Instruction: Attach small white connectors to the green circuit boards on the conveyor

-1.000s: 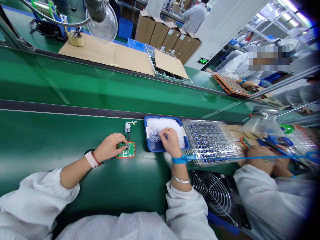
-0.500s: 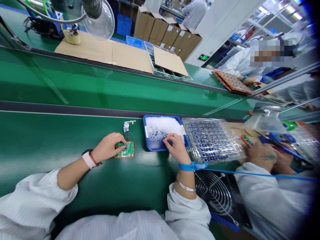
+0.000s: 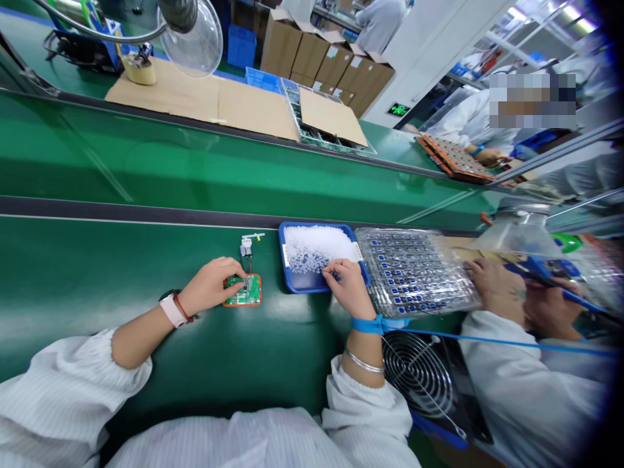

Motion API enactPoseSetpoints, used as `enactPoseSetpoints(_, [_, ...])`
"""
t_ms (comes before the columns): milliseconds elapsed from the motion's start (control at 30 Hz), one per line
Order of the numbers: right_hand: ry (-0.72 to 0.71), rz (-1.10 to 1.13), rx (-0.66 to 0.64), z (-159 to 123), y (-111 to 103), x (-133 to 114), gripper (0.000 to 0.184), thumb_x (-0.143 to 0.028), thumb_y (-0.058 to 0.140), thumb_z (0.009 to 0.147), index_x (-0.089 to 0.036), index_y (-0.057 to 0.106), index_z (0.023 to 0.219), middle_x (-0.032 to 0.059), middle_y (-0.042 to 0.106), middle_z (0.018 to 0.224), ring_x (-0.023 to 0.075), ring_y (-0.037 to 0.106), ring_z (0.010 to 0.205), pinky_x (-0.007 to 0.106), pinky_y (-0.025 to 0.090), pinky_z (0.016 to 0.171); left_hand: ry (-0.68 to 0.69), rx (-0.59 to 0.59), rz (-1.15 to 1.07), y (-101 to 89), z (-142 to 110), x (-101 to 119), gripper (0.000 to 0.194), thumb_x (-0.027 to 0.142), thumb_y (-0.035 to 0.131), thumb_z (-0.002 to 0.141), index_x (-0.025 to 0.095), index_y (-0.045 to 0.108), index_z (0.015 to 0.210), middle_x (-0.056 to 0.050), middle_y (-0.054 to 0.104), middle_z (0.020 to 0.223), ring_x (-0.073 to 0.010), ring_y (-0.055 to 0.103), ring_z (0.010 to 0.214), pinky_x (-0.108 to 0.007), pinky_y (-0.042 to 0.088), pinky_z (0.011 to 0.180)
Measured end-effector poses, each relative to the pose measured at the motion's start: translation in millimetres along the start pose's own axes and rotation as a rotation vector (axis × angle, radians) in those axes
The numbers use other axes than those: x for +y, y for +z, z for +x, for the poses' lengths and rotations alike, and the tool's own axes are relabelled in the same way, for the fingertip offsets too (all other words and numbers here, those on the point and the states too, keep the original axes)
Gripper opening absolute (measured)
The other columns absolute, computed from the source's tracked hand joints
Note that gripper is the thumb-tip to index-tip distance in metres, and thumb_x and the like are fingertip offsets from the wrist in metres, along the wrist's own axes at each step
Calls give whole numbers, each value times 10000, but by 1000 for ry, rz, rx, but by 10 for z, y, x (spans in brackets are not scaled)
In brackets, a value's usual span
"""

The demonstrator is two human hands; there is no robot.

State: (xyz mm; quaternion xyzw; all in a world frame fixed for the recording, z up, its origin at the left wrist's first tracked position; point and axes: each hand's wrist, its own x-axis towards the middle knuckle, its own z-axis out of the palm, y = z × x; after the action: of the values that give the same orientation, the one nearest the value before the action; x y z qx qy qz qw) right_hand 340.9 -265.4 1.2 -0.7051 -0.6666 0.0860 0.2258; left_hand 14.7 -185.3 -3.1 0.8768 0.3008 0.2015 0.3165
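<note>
Where your left hand (image 3: 210, 285) is: curled closed over the left end of the green circuit board (image 3: 251, 290), fingers (image 3: 229, 276) on it.
Where your right hand (image 3: 347, 287) is: fingertips (image 3: 330, 275) pinched together inside the blue tray (image 3: 305, 284); whether they hold anything is too small to tell.
Board: flat on the green belt (image 3: 121, 286), orange-edged, left of the tray, a wired part (image 3: 246, 247) just beyond it.
Tray: white granules (image 3: 316, 248) fill its far side.
Your wrists: pink watch band (image 3: 173, 311) on the left, blue strap (image 3: 375, 324) and bangle (image 3: 363, 363) on the right.
Right of the tray: clear tray of blue-marked parts (image 3: 414, 273), touching it.
Below that: fan (image 3: 419, 374).
Further right: a co-worker's hands (image 3: 497, 289), working with a blue tool (image 3: 546, 270).
</note>
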Motion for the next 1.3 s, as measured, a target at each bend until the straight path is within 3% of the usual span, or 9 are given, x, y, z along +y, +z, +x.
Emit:
enactPoseSetpoints(800, [24, -10, 58, -52, -94, 125, 107, -181, 505, 753, -196, 610, 762, 69, 632, 836, 235, 560, 858, 411, 386, 823, -7, -2, -7, -13, 2, 27, 110, 262, 525, 847, 198, 606, 886, -28, 642, 925, -175, 571, 869, -314, 419, 783])
enactPoseSetpoints(1300, [-24, 3, -39, -36, -53, -92, 230, -134, 468, 765, -213, 670, 843, 65, 579, 868, 235, 508, 881, 420, 377, 835, -3, 1, -12, -22, 10, 34, 112, 265, 531, 847, 204, 615, 888, -26, 647, 932, -178, 575, 883, -316, 424, 798])
